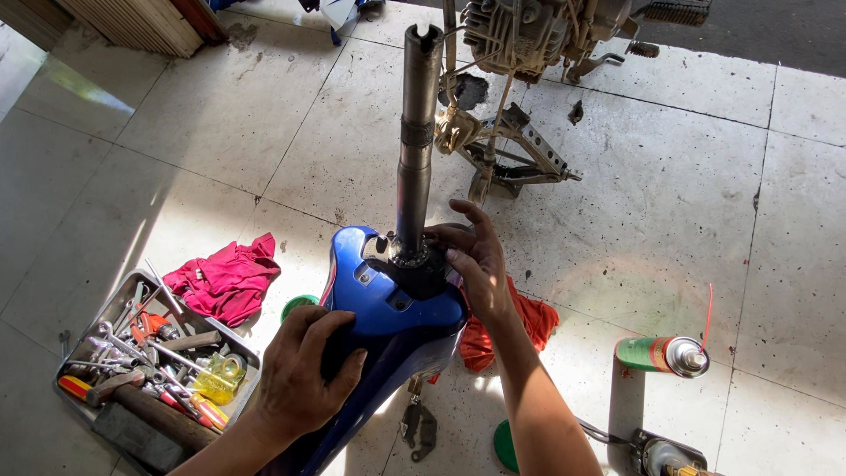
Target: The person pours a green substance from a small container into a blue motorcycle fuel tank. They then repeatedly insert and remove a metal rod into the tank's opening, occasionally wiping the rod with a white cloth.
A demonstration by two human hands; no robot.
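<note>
Left hand: the left hand (304, 375) sits low in the frame, left of centre, fingers wrapped over the blue fender (388, 308), gripping its glossy back.
Right hand: the right hand (471, 260) is at mid-frame, fingers spread narrow and curled against the black collar (414, 269) at the foot of the steering stem (416, 150); whether it grips or only touches, I cannot tell.
Where the part stands: the fender and stem stand upright at centre, the stem pointing to the top edge.
Slip risk: as I judge it, the paint looks slick, so the assembly could twist out of the one holding hand and tip toward the tiled floor (670, 203).
Pinch risk: fingertips lie right at the collar; a sudden drop of the stem might nip them.
Spray can: a green spray can (661, 354) lies on its side at lower right and could roll.
Tool tray: the metal tray (123, 295) at lower left holds wrenches, screwdrivers, a hammer and a small yellow bottle, piled loosely.
Rags: a pink rag (225, 278) lies just beside the tray; an orange rag (529, 322) shows behind the right wrist.
</note>
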